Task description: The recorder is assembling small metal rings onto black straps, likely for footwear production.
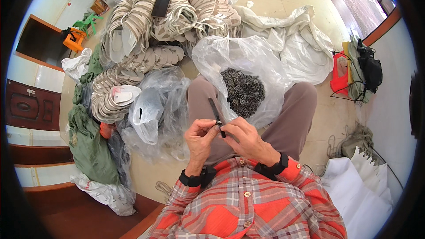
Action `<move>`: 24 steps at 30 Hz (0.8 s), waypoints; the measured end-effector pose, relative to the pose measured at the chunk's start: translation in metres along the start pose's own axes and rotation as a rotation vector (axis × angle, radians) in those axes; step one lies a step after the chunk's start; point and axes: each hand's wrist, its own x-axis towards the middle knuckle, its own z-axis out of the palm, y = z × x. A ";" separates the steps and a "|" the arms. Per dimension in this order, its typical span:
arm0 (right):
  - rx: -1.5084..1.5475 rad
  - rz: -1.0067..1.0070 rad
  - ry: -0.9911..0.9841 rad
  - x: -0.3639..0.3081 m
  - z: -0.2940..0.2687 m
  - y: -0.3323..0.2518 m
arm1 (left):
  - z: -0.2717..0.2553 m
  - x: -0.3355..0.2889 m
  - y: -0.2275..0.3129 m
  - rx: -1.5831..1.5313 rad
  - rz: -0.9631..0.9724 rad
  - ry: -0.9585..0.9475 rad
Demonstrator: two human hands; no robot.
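Observation:
Over my lap, my left hand (201,140) and my right hand (245,136) meet, both closed on a narrow black strap (214,107). Its long end points up and away from my fingers, and a short end hangs below them. At the pinch, a small dark piece like a buckle sits on the strap, mostly hidden by my fingertips. Just beyond my hands, between my knees, an open clear plastic bag (209,52) holds a heap of small dark buckle-like pieces (242,92).
Stacked pale shoe uppers or sandals (133,22) pile up at the far left, a black phone (161,5) on top. Clear plastic bags (148,115) and green sacks (88,146) lie on my left. A white sack (305,48) and red stool (340,73) are at the right.

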 end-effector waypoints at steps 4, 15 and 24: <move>-0.075 -0.023 0.026 0.002 0.001 0.001 | 0.003 -0.002 0.001 -0.027 -0.007 -0.004; 0.008 0.240 0.030 -0.003 0.001 0.010 | 0.014 -0.002 0.014 0.156 -0.389 -0.081; -0.152 -0.047 0.147 -0.006 -0.010 0.005 | 0.028 -0.014 0.026 0.003 -0.439 -0.065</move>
